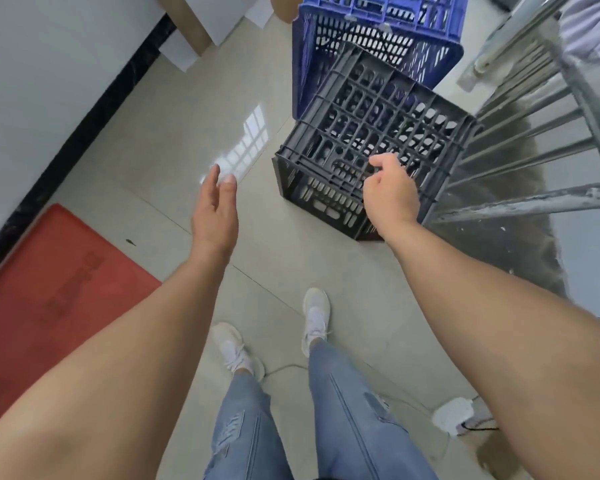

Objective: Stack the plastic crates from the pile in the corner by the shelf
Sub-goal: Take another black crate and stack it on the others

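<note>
A black plastic crate [361,133] stands upside down on the floor, its gridded base facing up. Behind it a blue crate [368,39] rests on the floor, with another blue crate [388,5] on top at the frame's upper edge. My right hand [390,195] hovers over the near right part of the black crate, fingers loosely curled and holding nothing; I cannot tell if it touches the crate. My left hand [217,209] is held out flat to the left of the black crate, fingers apart, empty, above bare floor.
A grey metal shelf [534,140] stands right of the crates. A red mat [49,292] lies at the left by a white wall with a black skirting. A white power strip [454,415] and cable lie near my feet. Cardboard and white panels lean at the top left.
</note>
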The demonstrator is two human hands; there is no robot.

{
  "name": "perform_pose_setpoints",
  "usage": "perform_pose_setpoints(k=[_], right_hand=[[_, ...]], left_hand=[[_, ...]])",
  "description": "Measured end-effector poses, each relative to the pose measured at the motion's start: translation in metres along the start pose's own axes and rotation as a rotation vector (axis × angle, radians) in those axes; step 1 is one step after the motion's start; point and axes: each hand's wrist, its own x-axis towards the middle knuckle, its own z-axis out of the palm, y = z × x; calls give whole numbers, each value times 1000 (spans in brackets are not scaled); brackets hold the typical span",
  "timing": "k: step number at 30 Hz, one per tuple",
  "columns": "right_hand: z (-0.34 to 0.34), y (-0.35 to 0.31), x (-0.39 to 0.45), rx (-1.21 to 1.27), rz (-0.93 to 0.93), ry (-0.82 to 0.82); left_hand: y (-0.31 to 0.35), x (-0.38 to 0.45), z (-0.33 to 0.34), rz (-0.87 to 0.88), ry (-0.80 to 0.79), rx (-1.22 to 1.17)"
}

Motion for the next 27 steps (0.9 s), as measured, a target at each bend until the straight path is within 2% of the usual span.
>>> perform_pose_setpoints(k=[5, 9, 13, 15, 17, 21, 23, 27], right_hand=[[15, 23, 27, -156, -66, -108], [30, 22, 40, -346, -165, -288], [52, 19, 43, -411, -155, -370], [63, 15, 42, -413, -123, -329], [73, 13, 38, -419, -115, -205], [87, 16, 29, -454, -216, 10], [92, 17, 30, -452, -249, 39], [103, 11, 33, -516, -228, -6]], left_hand=[[-24, 6, 10, -27, 37, 14], [-44, 11, 13, -61, 55, 50], [-57, 19, 11, -70, 61, 55], [-62, 25, 8, -69, 68, 49], [-69, 31, 3, -70, 78, 33], [-87, 41, -11, -76, 80, -3], [-100, 45, -20, -86, 75, -13], [-123, 53, -41, -113, 67, -29]])
